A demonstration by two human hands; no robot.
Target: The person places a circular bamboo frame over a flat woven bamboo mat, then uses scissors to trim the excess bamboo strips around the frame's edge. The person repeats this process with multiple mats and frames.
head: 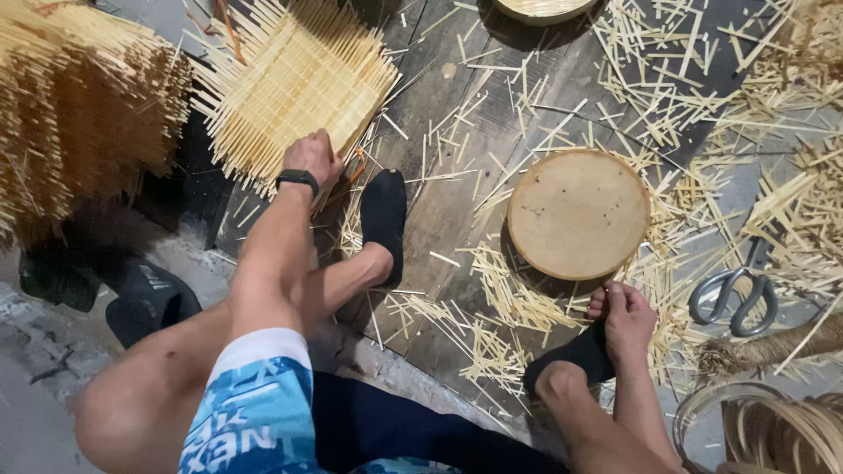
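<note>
A: What are the hands up to?
B: Left hand (312, 160) gripping the woven bamboo mat (294, 88) on the floor; right hand (625, 318) curled loosely on the black sock (575, 354), beside the round wooden board (578, 213).

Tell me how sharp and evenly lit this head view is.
Head view: mostly sharp, soft even light, no glare; the woven bamboo mat under the left hand is bright, the round wooden disc casts a dark shadow at its lower left, and the corners bend slightly.

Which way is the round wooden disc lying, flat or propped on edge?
Flat: the round wooden disc shows its whole circular face upward, resting on the plank floor among bamboo slivers.
</note>
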